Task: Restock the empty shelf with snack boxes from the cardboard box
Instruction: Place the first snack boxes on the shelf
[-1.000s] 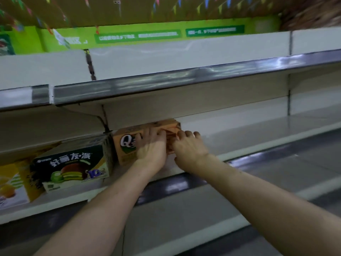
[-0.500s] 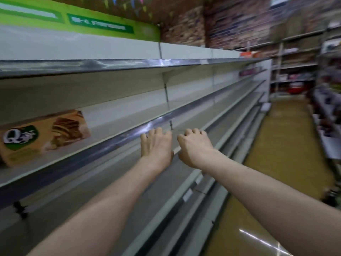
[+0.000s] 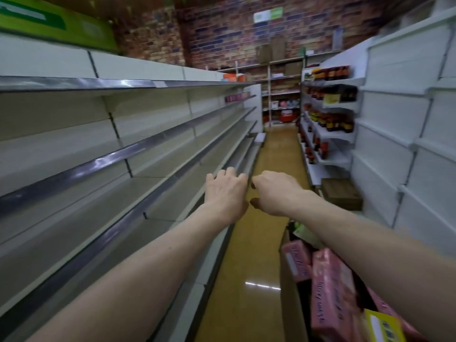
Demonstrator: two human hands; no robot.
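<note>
Both my arms reach forward over the aisle, side by side. My left hand (image 3: 225, 193) hangs with loosely curled fingers and holds nothing. My right hand (image 3: 274, 192) is just to its right, also loosely curled and empty. The bare white shelves (image 3: 153, 166) run along the left, below and beside my left arm. The cardboard box (image 3: 290, 290) stands at the lower right under my right forearm. It holds pink snack boxes (image 3: 330, 287) and a yellow snack box (image 3: 382, 327).
A yellow floor aisle (image 3: 274, 154) runs ahead to a brick wall. Shelves with dark bottles (image 3: 330, 122) line the right side, next to a white shelf unit (image 3: 399, 134). A brown crate (image 3: 341, 196) sits on the floor at the right.
My hands let go of the orange snack box on the shelf and drew back. My view has swung right, from the shelf to the aisle and the cardboard box.
</note>
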